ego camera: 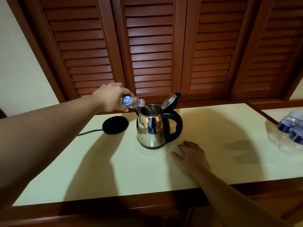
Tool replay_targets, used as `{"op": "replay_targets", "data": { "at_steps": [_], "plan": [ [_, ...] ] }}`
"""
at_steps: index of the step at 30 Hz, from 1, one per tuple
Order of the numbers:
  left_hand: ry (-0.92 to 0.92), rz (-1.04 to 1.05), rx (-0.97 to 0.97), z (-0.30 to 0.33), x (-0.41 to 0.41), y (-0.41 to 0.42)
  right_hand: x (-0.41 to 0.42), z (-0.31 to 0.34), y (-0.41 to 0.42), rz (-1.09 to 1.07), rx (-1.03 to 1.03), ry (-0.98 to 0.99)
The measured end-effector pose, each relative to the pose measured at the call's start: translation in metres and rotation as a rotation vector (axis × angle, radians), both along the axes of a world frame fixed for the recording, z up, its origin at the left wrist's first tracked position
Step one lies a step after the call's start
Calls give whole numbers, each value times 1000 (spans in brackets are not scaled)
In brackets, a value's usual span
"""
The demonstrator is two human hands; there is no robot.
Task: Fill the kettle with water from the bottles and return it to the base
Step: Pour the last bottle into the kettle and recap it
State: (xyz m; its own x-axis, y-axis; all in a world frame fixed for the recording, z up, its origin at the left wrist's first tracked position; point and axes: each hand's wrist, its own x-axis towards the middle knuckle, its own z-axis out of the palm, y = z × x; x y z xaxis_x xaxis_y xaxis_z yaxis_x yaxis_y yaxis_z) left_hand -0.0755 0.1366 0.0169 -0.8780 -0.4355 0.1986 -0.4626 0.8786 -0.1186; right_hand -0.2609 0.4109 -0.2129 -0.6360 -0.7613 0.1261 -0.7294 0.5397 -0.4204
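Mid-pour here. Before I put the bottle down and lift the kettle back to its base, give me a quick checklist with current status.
1. Kettle lid open for pouring: ok.
2. Bottle mouth over the kettle opening, held tipped by the left hand: ok.
3. Bottle emptied: cannot tell.
4. Water level in kettle: cannot tell, inside not visible.
5. Base free of objects, left of the kettle: ok.
6. Right hand free to take the handle: ok, it rests flat on the counter.
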Motion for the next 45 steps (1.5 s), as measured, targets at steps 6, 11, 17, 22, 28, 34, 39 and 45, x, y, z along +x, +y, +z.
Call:
{"op": "replay_targets", "data": {
  "at_steps": [6, 11, 17, 22, 28, 34, 39, 45],
  "plan": [
    [-18, -25, -24, 7, -4, 1, -1, -1, 0, 1, 8, 7],
    [-43, -42, -64, 11, -8, 4, 0, 1, 0, 1, 4, 10],
    [-115, -65, -66, 14, -14, 4, 1, 3, 1, 6, 3, 14],
    [-162, -81, -67, 20, -22, 4, 0, 2, 1, 3, -1, -2],
    [-226, -97, -122, 29, -34, 7, 1, 2, 0, 1, 9, 21],
    [-303, -119, -193, 42, -46, 10, 1, 2, 0, -7, 5, 13],
    [-341, -133, -252, 48, -50, 14, 2, 4, 1, -1, 2, 6],
    [-234, -64, -274, 38, -41, 15, 2, 4, 1, -4, 6, 0]
  ]
}}
